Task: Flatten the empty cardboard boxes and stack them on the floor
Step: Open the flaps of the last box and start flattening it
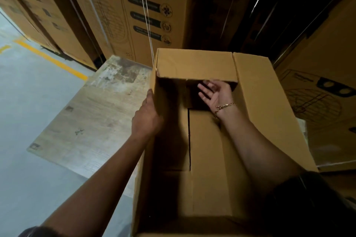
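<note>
Tall stacks of printed cartons (pixel 123 15) fill the background from ten o'clock round to two o'clock, tied with thin white straps (pixel 146 15), and one more printed carton (pixel 317 92) stands at three o'clock. The grey floor (pixel 28 111) spreads across the nine o'clock side, crossed by a yellow line (pixel 52 59) at ten o'clock. A worn, stained flat sheet (pixel 92 117) lies on the floor left of centre; whether it is cardboard or board cannot be told.

The open box (pixel 258 98) takes up the middle and the five o'clock part of the view, its mouth facing the camera. Its bottom flaps (pixel 206 150) are partly folded, with a dark gap between them, and its far flap (pixel 196 65) stands up at twelve o'clock.

The left hand (pixel 147 115) grasps the left wall of the box at its upper edge, thumb on the outside; the fingers are hidden behind the cardboard. The right hand (pixel 215 92) reaches inside the box toward the far end, palm up and fingers spread, holding nothing. A gold chain bracelet (pixel 224 107) sits on the right wrist.
</note>
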Motion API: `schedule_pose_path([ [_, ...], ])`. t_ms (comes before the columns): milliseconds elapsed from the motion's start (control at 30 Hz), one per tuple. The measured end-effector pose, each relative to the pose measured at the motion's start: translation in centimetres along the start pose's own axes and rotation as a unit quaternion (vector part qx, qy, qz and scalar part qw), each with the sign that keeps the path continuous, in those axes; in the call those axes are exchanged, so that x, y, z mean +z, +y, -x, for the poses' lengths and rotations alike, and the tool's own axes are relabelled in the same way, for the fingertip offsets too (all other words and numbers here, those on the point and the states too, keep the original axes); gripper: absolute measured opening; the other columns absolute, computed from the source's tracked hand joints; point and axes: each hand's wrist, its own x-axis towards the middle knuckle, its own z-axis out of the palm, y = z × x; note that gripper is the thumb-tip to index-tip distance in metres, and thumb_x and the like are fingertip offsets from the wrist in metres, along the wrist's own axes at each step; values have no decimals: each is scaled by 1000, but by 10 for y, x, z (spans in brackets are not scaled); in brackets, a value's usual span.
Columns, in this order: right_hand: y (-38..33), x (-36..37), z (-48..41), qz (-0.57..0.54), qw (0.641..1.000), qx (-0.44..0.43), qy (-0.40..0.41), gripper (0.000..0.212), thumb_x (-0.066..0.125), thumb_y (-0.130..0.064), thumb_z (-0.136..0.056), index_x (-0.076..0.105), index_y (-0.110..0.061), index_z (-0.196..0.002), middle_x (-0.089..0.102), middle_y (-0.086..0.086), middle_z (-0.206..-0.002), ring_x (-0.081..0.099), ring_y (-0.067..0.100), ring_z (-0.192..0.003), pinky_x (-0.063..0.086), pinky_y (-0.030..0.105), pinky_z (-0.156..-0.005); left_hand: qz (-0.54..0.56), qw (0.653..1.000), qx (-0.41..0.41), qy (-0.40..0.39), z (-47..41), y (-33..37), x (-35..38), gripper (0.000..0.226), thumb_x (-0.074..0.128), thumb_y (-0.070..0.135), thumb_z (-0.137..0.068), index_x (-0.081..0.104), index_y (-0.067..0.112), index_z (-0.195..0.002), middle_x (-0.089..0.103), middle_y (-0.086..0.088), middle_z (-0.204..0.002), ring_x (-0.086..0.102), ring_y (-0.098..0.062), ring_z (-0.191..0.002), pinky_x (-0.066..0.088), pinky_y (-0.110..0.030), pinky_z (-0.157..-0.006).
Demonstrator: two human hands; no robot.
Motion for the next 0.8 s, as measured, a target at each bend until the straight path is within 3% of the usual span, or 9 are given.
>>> schedule_pose_path([
  [67,-23,13,-10,81,990,-119,11,10,63,-20,-91,60,-17,-99,68,3,-110,68,24,-106,54,42,-89,14,1000,-2,-5,1,4,3,94,65,15,-86,8,29,-159,54,-11,-143,65,-34,-105,56,-47,-83],
  [133,-47,23,-29,277,930,-238,36,35,72,-33,-83,58,-20,-112,64,2,-119,63,24,-111,54,43,-92,29,1000,-7,-9,1,9,6,96,65,11,-86,7,29,-160,54,-11,-143,65,-35,-108,55,-48,-86],
  [200,-69,24,-54,502,807,-301,69,58,73,-41,-81,51,-23,-132,50,3,-138,51,25,-125,48,41,-100,30,999,-9,-14,4,13,10,96,64,10,-87,5,26,-160,50,-11,-146,63,-35,-112,53,-48,-89],
  [267,-85,21,-79,643,692,-319,80,64,70,-40,-85,45,-24,-141,40,5,-146,39,29,-134,39,43,-107,27,999,-9,-18,4,15,11,97,63,10,-87,2,25,-161,45,-10,-152,61,-34,-115,51,-46,-91],
  [400,-99,13,-121,807,523,-266,58,68,64,-41,-89,34,-29,-149,28,2,-157,29,33,-140,28,50,-109,35,999,-12,-22,1,14,8,99,63,10,-86,1,25,-161,43,-8,-154,60,-32,-117,52,-47,-93],
  [467,-100,13,-135,838,489,-237,45,68,63,-42,-90,32,-32,-150,28,1,-157,28,33,-141,25,55,-110,34,999,-11,-22,0,13,7,99,63,10,-86,1,25,-161,42,-7,-154,61,-31,-115,53,-47,-91],
  [667,-81,11,-146,861,443,-232,85,44,52,-40,-95,44,-25,-135,46,10,-137,40,34,-130,27,59,-104,21,1000,-8,-18,-1,15,12,99,65,10,-87,0,24,-161,40,-7,-155,62,-28,-112,54,-43,-89],
  [733,-83,6,-144,862,444,-235,72,49,56,-43,-92,42,-25,-136,45,10,-138,40,33,-130,25,58,-106,15,1000,-6,-16,0,16,14,99,64,9,-87,1,24,-162,39,-6,-156,62,-28,-115,52,-42,-90],
  [800,-86,-1,-137,866,440,-233,52,69,65,-43,-87,33,-24,-145,36,11,-148,33,32,-137,22,59,-112,12,1000,-9,-13,0,16,14,98,62,9,-87,1,23,-161,40,-7,-156,60,-30,-117,51,-44,-92],
])
